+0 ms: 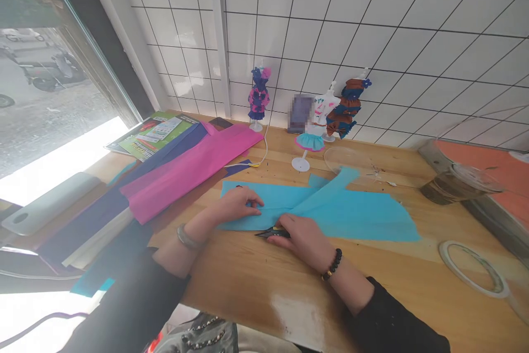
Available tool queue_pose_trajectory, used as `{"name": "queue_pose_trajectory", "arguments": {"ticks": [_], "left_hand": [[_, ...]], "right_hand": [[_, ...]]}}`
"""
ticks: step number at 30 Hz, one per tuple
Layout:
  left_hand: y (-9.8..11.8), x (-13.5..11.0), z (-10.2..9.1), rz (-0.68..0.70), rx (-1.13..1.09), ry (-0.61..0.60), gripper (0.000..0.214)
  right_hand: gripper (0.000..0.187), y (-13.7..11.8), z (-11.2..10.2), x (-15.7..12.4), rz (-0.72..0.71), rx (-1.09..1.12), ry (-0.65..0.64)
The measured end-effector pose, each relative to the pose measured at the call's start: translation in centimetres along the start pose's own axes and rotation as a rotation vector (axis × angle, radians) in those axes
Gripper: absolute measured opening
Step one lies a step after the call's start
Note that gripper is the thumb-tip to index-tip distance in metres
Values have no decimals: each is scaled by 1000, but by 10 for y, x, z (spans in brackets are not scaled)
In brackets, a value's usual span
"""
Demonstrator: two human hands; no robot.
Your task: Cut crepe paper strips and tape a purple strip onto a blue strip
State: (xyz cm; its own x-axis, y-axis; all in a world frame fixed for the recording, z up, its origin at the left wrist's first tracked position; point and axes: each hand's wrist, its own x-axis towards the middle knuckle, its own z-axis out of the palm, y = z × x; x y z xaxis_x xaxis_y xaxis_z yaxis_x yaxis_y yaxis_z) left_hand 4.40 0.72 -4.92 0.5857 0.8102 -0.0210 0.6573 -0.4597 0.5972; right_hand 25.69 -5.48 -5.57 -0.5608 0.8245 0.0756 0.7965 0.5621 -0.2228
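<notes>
A light blue sheet of crepe paper (351, 215) lies flat on the wooden table (256, 276), with a strip of it folded up toward the back. My left hand (237, 204) rests on the sheet's left end, fingers curled and pressing it down. My right hand (300, 234) sits at the sheet's near edge, closed around small black scissors (268, 233) whose tips point left along the paper's edge.
Pink paper (194, 168) and dark purple sheets (95, 221) lie stacked at the left beside a green booklet (155, 135). Three small dress mannequins (259, 97) (316, 127) (347, 108) stand by the tiled wall. A tape roll (471, 267) and a clear lidded container (458, 182) are at the right.
</notes>
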Motion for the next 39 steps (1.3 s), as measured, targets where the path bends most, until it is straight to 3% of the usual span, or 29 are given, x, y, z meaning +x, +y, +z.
{"name": "queue_pose_trajectory", "arguments": {"ticks": [9,23,39], "left_hand": [[-10,5,8,114,45,48,13],[-4,2,7,131,68,49,17],[2,-3,4,152,110,-7,49]], "right_hand": [[42,-3,1,0,16,12,5],[39,-4,5,-2,49,9,48],[43,-6,4,-3,24,-34,9]]}}
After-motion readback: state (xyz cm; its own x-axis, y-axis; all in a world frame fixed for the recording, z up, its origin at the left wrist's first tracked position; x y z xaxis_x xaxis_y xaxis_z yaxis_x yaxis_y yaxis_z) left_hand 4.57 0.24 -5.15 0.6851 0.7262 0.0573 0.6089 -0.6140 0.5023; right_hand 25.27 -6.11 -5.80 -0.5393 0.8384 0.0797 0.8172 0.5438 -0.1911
